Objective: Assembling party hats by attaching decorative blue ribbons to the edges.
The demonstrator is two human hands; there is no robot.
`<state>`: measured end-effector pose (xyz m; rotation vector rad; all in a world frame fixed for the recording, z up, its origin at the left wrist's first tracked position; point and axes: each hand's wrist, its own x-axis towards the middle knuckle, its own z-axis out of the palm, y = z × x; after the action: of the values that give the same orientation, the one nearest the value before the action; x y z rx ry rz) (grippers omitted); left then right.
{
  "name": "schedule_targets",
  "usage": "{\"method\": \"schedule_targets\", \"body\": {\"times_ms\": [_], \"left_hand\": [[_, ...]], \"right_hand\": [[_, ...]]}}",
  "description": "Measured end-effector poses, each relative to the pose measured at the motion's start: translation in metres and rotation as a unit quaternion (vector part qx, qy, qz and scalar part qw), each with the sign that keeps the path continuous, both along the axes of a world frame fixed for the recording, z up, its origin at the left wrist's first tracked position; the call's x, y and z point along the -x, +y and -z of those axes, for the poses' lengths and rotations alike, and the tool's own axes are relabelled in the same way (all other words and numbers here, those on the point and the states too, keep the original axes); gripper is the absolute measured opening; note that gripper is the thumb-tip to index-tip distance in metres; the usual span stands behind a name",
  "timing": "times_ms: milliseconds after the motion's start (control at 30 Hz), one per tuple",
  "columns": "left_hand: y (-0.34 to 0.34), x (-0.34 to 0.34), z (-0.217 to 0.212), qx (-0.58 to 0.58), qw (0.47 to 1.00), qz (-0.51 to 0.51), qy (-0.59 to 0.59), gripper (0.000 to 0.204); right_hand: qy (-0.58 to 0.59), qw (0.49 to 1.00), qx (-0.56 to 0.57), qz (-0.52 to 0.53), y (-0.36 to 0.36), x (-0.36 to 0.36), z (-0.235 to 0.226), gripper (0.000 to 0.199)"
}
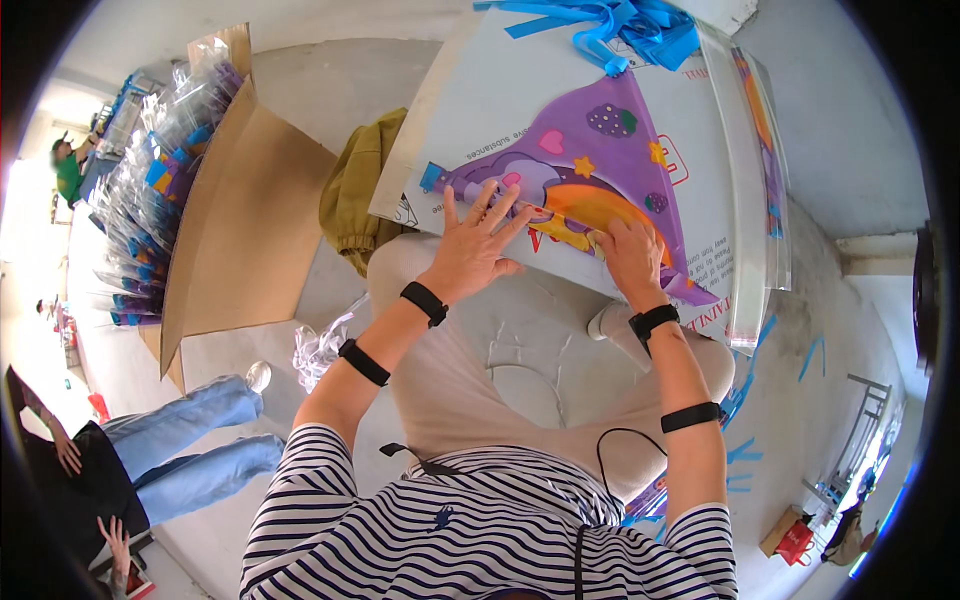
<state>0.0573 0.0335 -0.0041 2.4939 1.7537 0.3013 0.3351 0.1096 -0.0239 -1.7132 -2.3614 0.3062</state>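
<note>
A purple triangular kite [625, 165], printed with a cartoon figure, berries, stars and a heart, lies on a white printed carton [460, 90] in front of my knees. Its near edge looks folded over. My left hand [476, 247] rests on that edge near the left corner, fingers spread. Farther right, my right hand [632, 255] has curled fingers and its thumb on the orange part of the kite, gripping the fold. Light blue ribbons [640, 35] are bunched at the kite's far tip. A small blue tab [432, 178] sits at its left corner.
An open cardboard box [245, 210] full of clear-bagged purple items [150, 215] stands left. An olive cloth [360, 190] lies against the carton. Clear plastic [325, 350] and blue strips [740, 455] lie on the floor. Another person in jeans [195, 430] is at lower left.
</note>
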Motion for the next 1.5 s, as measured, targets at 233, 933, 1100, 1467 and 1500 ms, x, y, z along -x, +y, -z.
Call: {"method": "schedule_targets", "body": {"times_ms": [233,933,1100,1467,1500], "left_hand": [[0.005,0.004,0.013,0.025,0.999,-0.019,-0.013,0.103],[0.008,-0.011,0.021,0.028,0.997,-0.058,0.038,0.112],[0.008,-0.011,0.026,0.004,0.997,-0.062,0.042,0.110],[0.007,-0.011,0.026,0.018,0.997,-0.077,0.016,0.107],[0.006,-0.013,0.023,0.034,0.996,-0.083,0.008,0.107]], "right_hand": [[-0.021,1.000,-0.001,0.009,-0.001,-0.004,0.001,0.025],[0.034,0.989,0.099,0.102,-0.008,-0.016,-0.012,0.030],[0.044,0.985,0.104,0.128,-0.013,-0.018,-0.014,0.029],[0.023,0.974,0.077,0.212,-0.028,-0.040,-0.006,0.037],[0.003,0.973,0.059,0.221,-0.032,-0.046,-0.006,0.037]]}}
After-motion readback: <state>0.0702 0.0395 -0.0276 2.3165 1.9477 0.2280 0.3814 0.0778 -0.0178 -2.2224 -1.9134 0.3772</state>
